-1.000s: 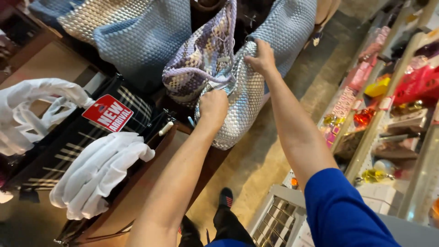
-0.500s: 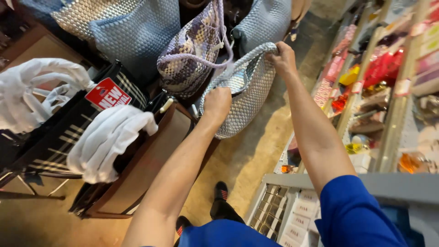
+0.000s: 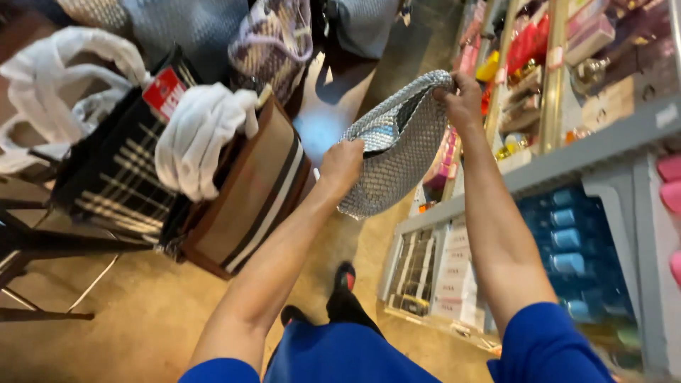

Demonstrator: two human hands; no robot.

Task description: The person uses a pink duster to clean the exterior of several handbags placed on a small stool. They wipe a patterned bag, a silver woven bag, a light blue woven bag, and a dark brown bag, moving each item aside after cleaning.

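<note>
The inside of the silver woven bag (image 3: 397, 149) is showing only as a pale blue sliver at its mouth, so whatever it may hold is not to be made out; the goods on the shelving (image 3: 567, 163) to the right are blurring into red, yellow and pink shapes, and the blue bottles (image 3: 567, 241) lower down are soft too; the top of the display is running off the frame, cutting short a purple woven bag (image 3: 273, 42) and a grey-blue woven bag (image 3: 191, 25). The silver bag is hanging in the air between the two hands, above the tan floor (image 3: 142, 312) and clear of the rack; the left hand (image 3: 344, 159) is clenching one end of its rim, knuckles up, forearm stretching forward; the right hand (image 3: 461, 103) is gripping the other end higher up, fingers curling over the edge, so the opening is tilting and spreading wide. To the left a brown striped tote (image 3: 248, 198) is leaning beside a black plaid bag (image 3: 113, 177); white stuffed wrapping (image 3: 202, 135) is bulging from between them, with a red tag (image 3: 164, 92) just above.
</note>
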